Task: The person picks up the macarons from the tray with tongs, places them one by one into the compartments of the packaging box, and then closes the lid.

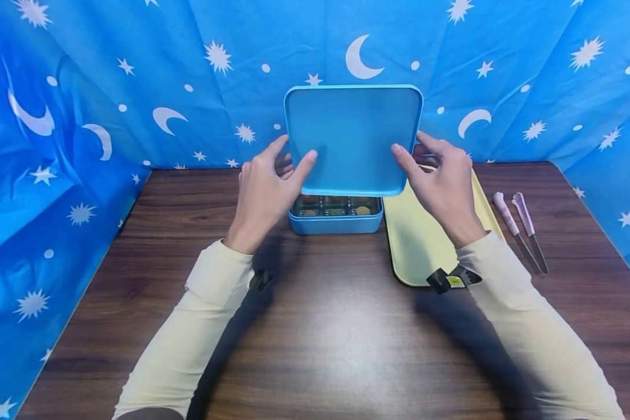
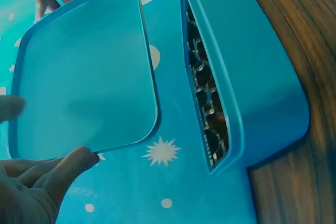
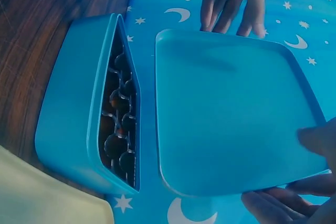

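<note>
Both hands hold a blue box lid (image 1: 354, 137) up in the air, its hollow underside facing the head camera. My left hand (image 1: 266, 189) grips its left edge, thumb on the inner face and fingers behind. On the opposite edge my right hand (image 1: 443, 184) grips in the same way. Below and behind the lid stands the matching blue box (image 1: 336, 225), uncovered and upright on the table. Inside it a clear divider (image 3: 116, 114) forms several compartments with small round things in them. In the head view the lid hides the back of the box.
A yellow tray (image 1: 412, 251) lies right of the box, partly under my right forearm. Farther right, two metal tools with pale wrapped handles (image 1: 506, 213) lie side by side. The dark wooden table (image 1: 336, 350) ends at a blue star-and-moon cloth (image 1: 315, 35).
</note>
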Demonstrator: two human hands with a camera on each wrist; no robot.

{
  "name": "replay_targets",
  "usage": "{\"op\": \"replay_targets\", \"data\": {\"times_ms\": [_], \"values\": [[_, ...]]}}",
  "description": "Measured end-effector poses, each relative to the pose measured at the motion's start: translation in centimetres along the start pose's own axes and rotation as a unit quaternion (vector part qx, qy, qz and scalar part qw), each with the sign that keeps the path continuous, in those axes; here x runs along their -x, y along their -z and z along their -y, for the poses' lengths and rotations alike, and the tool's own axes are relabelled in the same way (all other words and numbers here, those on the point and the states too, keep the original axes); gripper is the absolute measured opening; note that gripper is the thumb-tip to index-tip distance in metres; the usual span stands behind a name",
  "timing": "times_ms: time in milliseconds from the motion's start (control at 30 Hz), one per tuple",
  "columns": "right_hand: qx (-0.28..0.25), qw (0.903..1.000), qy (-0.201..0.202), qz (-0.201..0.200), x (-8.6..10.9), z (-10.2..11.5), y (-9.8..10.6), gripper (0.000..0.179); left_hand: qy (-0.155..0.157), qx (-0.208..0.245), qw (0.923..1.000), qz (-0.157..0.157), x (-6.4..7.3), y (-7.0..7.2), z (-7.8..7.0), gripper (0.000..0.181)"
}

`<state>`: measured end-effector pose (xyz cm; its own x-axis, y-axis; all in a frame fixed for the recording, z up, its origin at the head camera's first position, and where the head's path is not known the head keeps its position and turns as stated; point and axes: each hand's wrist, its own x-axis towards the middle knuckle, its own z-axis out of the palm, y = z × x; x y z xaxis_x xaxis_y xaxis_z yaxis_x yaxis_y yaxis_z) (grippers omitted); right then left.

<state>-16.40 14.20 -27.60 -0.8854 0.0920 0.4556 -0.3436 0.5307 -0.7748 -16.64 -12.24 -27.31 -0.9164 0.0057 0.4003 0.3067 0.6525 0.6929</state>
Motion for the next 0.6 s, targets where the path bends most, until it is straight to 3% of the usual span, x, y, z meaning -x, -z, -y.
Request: {"op": "replay_targets", "data": {"times_ms": [100,200,433,600], "values": [[-0.016,0.9998,-0.011,-0.003,-0.4,-0.1,-0.5,0.060,0.036,0.041,0.9983,0.019,-0.2,-0.1,0.2,0.085],[-0.031,0.9993,-0.020,0.001,-0.6,-0.3,-0.9,0.061,0.051,0.077,0.9951,0.034,-0.5,-0.3,0.3,0.089],[-0.090,0.9945,-0.046,0.029,-0.8,-0.2,-2.1,0.064,0.049,0.148,0.9861,0.056,-0.9,-0.8,0.8,0.087],[-0.117,0.9909,-0.053,0.040,-1.0,-0.1,-2.7,0.068,0.030,0.175,0.9822,0.060,-1.1,-1.2,1.2,0.086]]}}
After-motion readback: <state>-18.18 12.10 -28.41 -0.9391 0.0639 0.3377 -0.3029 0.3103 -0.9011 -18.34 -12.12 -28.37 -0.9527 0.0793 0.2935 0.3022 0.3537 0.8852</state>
